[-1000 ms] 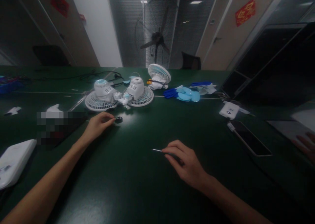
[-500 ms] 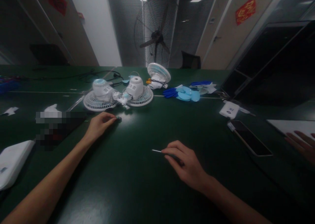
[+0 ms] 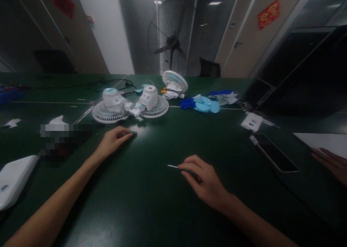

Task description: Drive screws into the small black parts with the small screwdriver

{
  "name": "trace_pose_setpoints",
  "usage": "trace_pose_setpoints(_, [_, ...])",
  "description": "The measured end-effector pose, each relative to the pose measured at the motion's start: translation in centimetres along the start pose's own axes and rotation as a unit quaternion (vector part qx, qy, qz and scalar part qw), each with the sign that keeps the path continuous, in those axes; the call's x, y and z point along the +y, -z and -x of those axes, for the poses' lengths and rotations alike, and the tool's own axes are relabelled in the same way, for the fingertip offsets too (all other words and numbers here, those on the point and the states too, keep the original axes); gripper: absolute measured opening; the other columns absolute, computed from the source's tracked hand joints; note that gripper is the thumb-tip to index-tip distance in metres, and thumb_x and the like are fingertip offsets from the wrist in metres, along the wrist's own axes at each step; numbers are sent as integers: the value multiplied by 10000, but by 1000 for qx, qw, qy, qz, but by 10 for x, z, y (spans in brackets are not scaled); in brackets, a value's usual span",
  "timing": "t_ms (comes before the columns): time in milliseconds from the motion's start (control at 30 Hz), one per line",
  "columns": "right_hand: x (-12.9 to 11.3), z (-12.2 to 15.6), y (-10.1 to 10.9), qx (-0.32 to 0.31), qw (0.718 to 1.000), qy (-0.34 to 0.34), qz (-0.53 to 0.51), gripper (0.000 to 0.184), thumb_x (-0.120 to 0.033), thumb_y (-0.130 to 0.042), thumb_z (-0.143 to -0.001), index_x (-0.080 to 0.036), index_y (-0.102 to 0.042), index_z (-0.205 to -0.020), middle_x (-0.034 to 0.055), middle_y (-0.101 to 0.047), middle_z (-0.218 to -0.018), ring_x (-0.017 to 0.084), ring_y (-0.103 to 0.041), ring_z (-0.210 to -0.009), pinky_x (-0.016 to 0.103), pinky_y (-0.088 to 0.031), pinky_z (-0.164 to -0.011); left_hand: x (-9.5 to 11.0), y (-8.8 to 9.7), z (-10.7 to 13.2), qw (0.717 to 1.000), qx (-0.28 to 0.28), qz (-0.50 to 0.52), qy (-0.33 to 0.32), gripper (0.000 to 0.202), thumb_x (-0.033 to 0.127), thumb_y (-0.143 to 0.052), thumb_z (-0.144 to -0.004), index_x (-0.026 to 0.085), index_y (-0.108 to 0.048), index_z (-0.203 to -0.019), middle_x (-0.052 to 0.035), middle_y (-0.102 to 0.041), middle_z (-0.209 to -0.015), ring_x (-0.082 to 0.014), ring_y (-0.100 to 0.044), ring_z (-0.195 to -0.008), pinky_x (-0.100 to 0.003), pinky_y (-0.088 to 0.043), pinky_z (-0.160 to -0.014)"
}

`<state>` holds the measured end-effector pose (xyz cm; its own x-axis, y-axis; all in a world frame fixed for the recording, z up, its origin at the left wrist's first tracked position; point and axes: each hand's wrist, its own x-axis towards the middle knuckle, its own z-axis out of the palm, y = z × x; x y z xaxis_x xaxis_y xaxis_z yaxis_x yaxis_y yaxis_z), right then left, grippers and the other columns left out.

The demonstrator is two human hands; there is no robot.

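Note:
Between the thumb and fingertips of my left hand (image 3: pixel 112 140) is a small dark greenish part (image 3: pixel 134 133), too small to make out fully. That hand is low over the green table (image 3: pixel 151 211), just in front of two white fans (image 3: pixel 110 104) lying face down. My right hand (image 3: pixel 204 183) is closed around a thin screwdriver (image 3: pixel 172 166). Its bare metal shaft points left and its handle is mostly hidden in my palm. The two hands are well apart, and the screwdriver tip touches nothing that I can see.
A third small fan (image 3: pixel 175 82) is behind, with blue gloves (image 3: pixel 187 102) and light-blue fan blades (image 3: pixel 207 105) beside it. On the right are a phone (image 3: pixel 275 153), a white box (image 3: pixel 251 122) and another person's hand (image 3: pixel 330 164). A white device (image 3: pixel 17 180) sits far left.
My left hand has shifted slightly right and toward me with the small part. My right hand and the screwdriver hold still. The other person's hand has moved a little left.

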<state>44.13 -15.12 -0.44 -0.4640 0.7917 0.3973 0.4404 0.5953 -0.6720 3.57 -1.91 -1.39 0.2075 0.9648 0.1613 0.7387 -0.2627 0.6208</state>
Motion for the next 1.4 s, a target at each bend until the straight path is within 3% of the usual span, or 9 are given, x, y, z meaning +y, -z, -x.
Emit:
trace_pose_setpoints(200, [3,0,-2,-17,999,-29,-1,379,-158,-581,-1043,-252,-619,-1409,72,-644,-1202,192,-665,-1000,318,-578,-826,74,-35,28,973,-185,63,-126,258,441,-615,-1025,245,-735,-1142,-42,-688,-1055,-188,-631,-856,-297,-491,-750])
trace_pose_setpoints(333, [1,0,-1,-25,999,-34,-8,317,-155,-594,-1030,-231,-669,-1328,72,-657,-1151,201,-667,-1003,335,-576,-849,106,-58,47,958,-219,53,-176,147,330,-635,-1014,245,-693,-1118,-33,-667,-1067,-191,-616,-922,-309,-469,-806])
trace_pose_setpoints(667, [-2,-1,0,-39,999,-18,4,309,-120,-582,-1004,-210,-689,-1279,83,-648,-1115,201,-649,-946,339,-572,-810,112,-60,50,948,-221,58,-221,118,284,-632,-1028,238,-683,-1124,-38,-684,-1065,-207,-611,-969,-342,-435,-880])
trace_pose_setpoints(1033, [3,-1,-4,-55,998,16,40,327,-139,-572,-1036,-224,-653,-1342,86,-651,-1148,215,-650,-1009,348,-565,-831,118,-62,53,940,-246,58,-227,108,305,-644,-1034,245,-674,-1120,-31,-688,-1093,-215,-626,-1033,-386,-391,-1004])
trace_pose_setpoints(1200, [2,-1,-6,-51,997,15,64,335,-164,-556,-1048,-233,-639,-1365,92,-653,-1168,223,-648,-1013,357,-566,-807,120,-68,56,943,-236,56,-226,110,322,-658,-1018,241,-670,-1091,-28,-690,-1073,-215,-619,-1024,-381,-396,-997])
trace_pose_setpoints(1400, [-5,2,3,-13,1000,20,16,293,-125,-578,-983,-217,-687,-1239,81,-661,-1064,208,-655,-914,333,-571,-754,117,-67,56,944,-229,63,-227,136,288,-678,-992,256,-672,-1124,-37,-685,-1073,-220,-613,-993,-358,-429,-919])
